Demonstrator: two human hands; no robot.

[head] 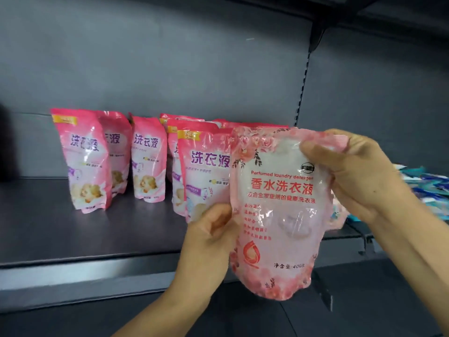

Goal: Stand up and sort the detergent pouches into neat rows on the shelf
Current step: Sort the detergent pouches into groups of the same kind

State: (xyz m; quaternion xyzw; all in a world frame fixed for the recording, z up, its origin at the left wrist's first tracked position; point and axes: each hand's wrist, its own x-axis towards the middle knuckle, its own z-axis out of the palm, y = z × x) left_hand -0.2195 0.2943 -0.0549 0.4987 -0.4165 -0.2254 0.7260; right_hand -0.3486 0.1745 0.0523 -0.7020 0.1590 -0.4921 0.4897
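Right hand (349, 176) grips the upper right edge of the pale pink pouch (277, 210), thumb across its front. Left hand (210, 235) pinches its left edge, lower down. Pouch is held upright in front of the shelf (73, 239). Behind and left of the hands, the darker pink pouches (145, 156) stand upright on it. Right of the right hand: blue packets (427, 188).

Dark shelf (73, 229): pink pouches (148, 156) upright; blue packets (432, 188) right.
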